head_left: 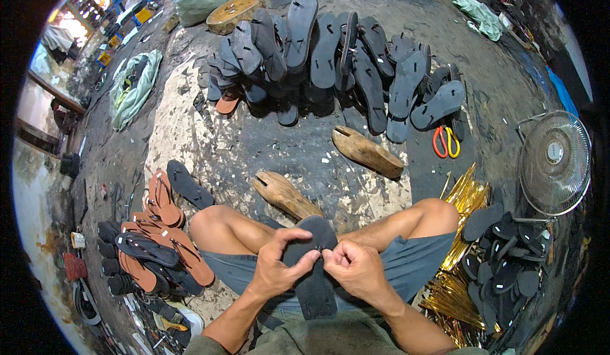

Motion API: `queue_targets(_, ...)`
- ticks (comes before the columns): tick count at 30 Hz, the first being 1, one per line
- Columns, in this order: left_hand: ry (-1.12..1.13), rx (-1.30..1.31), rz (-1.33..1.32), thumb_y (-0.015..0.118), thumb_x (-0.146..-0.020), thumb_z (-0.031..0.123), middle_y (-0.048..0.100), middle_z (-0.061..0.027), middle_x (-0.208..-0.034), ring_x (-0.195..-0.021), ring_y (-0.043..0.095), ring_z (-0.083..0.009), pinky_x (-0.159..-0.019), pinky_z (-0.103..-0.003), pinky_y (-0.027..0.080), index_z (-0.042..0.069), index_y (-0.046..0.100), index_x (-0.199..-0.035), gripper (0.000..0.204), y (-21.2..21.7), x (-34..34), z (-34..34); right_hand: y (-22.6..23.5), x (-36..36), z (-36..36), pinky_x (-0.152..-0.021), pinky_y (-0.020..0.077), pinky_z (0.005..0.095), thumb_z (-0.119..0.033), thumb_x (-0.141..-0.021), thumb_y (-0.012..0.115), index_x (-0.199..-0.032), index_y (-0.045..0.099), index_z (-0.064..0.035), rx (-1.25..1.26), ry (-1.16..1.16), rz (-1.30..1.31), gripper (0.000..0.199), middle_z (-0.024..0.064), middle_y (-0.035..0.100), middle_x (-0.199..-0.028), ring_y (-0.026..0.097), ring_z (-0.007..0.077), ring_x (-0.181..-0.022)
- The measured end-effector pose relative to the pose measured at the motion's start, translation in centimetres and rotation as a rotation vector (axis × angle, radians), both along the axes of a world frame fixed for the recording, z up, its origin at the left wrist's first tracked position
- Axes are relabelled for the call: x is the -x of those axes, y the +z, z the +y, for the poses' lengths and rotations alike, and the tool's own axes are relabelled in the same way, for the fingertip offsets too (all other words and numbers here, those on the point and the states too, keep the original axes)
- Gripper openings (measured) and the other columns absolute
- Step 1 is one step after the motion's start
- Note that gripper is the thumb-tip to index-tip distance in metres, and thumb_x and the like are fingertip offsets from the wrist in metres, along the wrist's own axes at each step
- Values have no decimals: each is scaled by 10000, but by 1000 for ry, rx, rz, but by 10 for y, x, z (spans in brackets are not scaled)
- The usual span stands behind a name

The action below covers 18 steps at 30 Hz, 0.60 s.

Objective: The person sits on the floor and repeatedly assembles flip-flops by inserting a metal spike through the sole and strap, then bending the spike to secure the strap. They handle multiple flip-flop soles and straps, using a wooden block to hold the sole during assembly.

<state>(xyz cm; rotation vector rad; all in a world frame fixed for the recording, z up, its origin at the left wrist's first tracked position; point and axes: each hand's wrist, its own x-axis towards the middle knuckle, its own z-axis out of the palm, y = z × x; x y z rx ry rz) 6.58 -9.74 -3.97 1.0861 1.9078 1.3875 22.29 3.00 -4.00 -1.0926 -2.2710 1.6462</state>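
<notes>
A black flip-flop sole (316,298) is held upright over my lap, its rounded end pointing away from me. My left hand (283,256) grips its left edge, thumb pressed on the upper face. On the right side, my right hand (349,263) is closed, with thumb and fingertips pinched together at a small dark bit near the middle of the sole. Whether that bit is a strap end cannot be made out. Just beyond the sole lies a wooden shoe last (283,193) with a slot in its tip. Another wooden last (367,151) rests farther right.
A heap of black soles (298,31) spreads across the far side. Brown and black flip-flops (168,253) are stacked at left. At right are gold strips (467,196), scissors (446,142) with red and yellow handles, a fan (554,164) and black sole pieces (508,253).
</notes>
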Motion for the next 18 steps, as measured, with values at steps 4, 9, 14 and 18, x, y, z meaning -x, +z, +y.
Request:
queue_targets(4, 41, -14, -118, 774, -860, 43, 500, -137, -1361, -1267, 548, -238, -1064, -351, 447, 26, 363, -1461, 728, -6, 3, 0, -3, 9, -1, -501, 442, 326, -276, -919, 766, -931, 611, -7, 77, -81, 117, 311, 41, 609, -675, 534, 133, -533)
queue_targets(9, 101, 95, -134, 822, -845, 148, 312, -241, -1551, -1410, 415, -296, -1133, -444, 397, -4, 106, -1588, 1043, -7, -5, 19, -20, 34, 31, -604, 533, 291, -258, -979, 719, -1065, 627, 16, 362, -198, 183, 302, 46, 698, -799, 637, 87, -716)
queue_targets(14, 18, 184, 152, 813, -843, 163, 191, -251, -1633, -1408, 417, -299, -1059, -463, 486, -28, 23, -1607, 1115, 2, -5, 26, -20, 84, 82, -691, 543, 301, -299, -938, 770, -1059, 696, 2, 326, 168, 471, 333, 61, 728, -853, 647, 96, -762)
queue_targets(18, 209, 26, -601, 691, -937, 57, 575, -152, -1366, -1134, 623, -165, -910, -305, 555, -68, 340, -1514, 686, 8, 42, -12, -28, 100, 186, -856, 541, 424, -353, -870, 781, -1119, 689, -1, -613, -235, 127, 441, 224, 708, -1044, 685, 336, -956)
